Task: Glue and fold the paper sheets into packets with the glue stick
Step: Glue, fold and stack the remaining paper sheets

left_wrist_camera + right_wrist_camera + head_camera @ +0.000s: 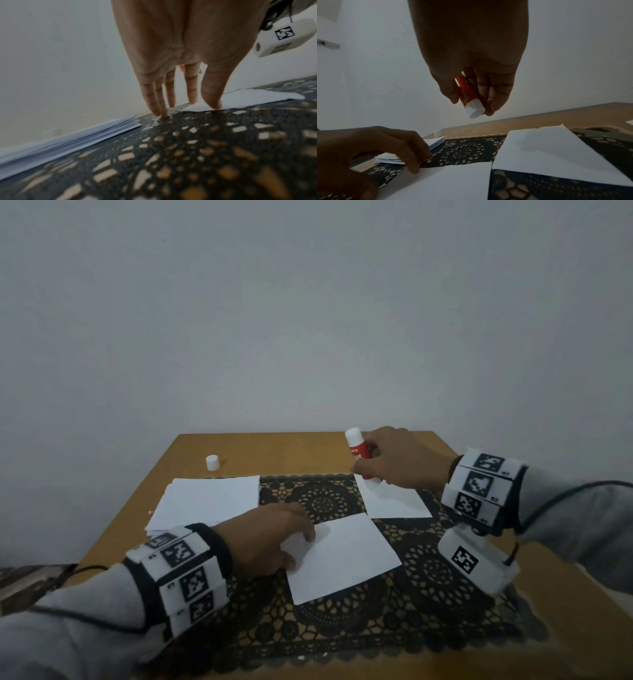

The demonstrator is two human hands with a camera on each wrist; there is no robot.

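Figure: gluing stage of packet making. The right hand [400,460] is clenched around the red-and-white glue stick [359,458], thumb on one side and fingers on the other, over the far end of the sheet [394,501] lying toward the right edge of the surface [301,453]. In the head view the stick's lower end sits at that sheet's far corner; the right-wrist view shows one white end [475,111] projecting below the fingers, and whether glue touches paper cannot be told. The wrist is raised and the hand arches downward, a pose that suits pressing the stick along an edge. The left hand [270,537] grasps nothing: its fingers [158,100] are extended, thumb and fingertips resting on the left end of the central sheet [342,556], probably to stop it sliding on the black lace mat [342,621]. A stack of blank sheets [209,501] waits near the left edge, within that hand's reach. The white cap [212,462] stands apart toward the far left corner, so the stick appears uncapped for use
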